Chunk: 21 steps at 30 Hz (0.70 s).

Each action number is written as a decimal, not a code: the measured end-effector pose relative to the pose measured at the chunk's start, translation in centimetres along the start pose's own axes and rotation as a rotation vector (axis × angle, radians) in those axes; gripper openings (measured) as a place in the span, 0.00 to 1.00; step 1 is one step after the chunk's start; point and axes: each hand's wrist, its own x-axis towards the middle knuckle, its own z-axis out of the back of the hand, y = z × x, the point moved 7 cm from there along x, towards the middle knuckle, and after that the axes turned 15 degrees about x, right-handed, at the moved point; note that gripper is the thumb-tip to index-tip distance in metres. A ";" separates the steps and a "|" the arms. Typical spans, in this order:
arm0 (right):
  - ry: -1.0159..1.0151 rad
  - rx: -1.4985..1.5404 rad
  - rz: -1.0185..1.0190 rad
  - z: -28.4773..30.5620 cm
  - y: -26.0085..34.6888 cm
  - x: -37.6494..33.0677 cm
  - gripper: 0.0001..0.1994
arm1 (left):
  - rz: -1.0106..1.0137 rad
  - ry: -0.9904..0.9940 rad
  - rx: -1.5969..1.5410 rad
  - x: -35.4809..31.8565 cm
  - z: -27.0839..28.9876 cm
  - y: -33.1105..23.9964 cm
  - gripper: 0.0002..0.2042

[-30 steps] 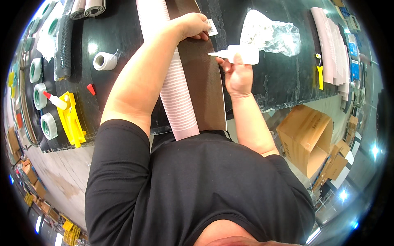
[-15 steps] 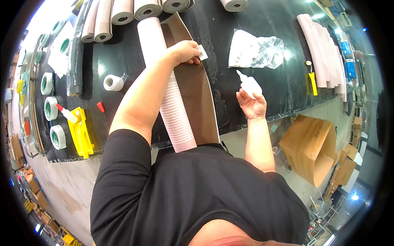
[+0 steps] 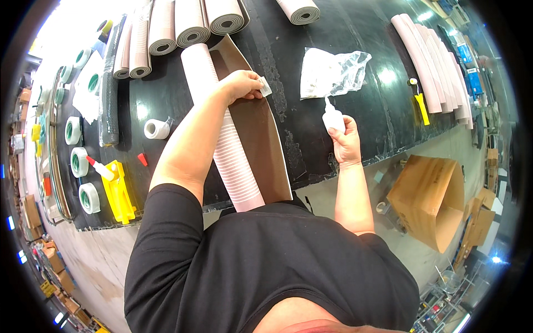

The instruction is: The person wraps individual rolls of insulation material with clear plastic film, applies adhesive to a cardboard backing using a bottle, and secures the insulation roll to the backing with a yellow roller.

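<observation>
A brown sheet (image 3: 261, 139) lies flat on the black worktable (image 3: 366, 100), partly rolled into a pale pink ribbed tube (image 3: 233, 161) along its left side. My left hand (image 3: 240, 84) rests on the roll and pinches a small white piece (image 3: 265, 86) over the brown sheet. My right hand (image 3: 344, 139) grips a white squeeze bottle (image 3: 332, 117), nozzle pointing up and away, to the right of the sheet near the table's front edge. A crumpled clear plastic bag (image 3: 333, 72) lies just beyond the bottle.
Rolled sheets (image 3: 189, 25) line the table's far edge, more pink rolls (image 3: 433, 61) at right beside a yellow tool (image 3: 421, 102). At left: tape rolls (image 3: 80, 162), a yellow holder (image 3: 119, 191), a white roll (image 3: 156, 129). A cardboard box (image 3: 430, 200) stands on the floor.
My right hand drew the bottle back off the brown sheet and down to the right, turning its nozzle from sideways to upward. My left hand stayed on the roll.
</observation>
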 end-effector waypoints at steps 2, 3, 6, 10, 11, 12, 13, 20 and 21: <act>0.013 -0.316 0.185 0.2 0.7 -0.1 0.21 | -0.006 0.011 0.005 -0.1 -0.1 -0.3 0.07; 0.011 -0.316 0.181 0.1 0.3 -0.1 0.21 | -0.010 0.006 0.016 -0.4 -0.1 -0.7 0.07; 0.017 -1.155 0.721 -2.0 2.6 -1.0 0.20 | -0.028 -0.008 0.018 -0.3 -0.1 -0.5 0.06; -0.179 -1.332 0.741 0.3 2.4 -2.2 0.26 | -0.080 -0.026 0.044 -0.1 0.0 -0.4 0.06; -0.179 -1.334 0.738 0.9 2.3 -2.7 0.26 | -0.078 -0.024 0.043 -0.1 -0.1 -0.4 0.06; -0.230 -1.248 0.638 1.6 2.4 -3.0 0.25 | -0.079 -0.023 0.063 -0.1 -0.1 -0.4 0.06; -0.280 -1.161 0.538 2.4 2.3 -3.2 0.25 | -0.079 -0.022 0.084 -0.1 -0.2 -0.3 0.07; -0.128 -1.119 0.581 4.2 2.7 -4.0 0.26 | -0.085 -0.037 0.095 0.2 -0.2 -0.3 0.07; -0.119 -1.292 0.650 3.8 2.9 -4.0 0.25 | -0.084 -0.037 0.095 0.2 -0.2 -0.3 0.07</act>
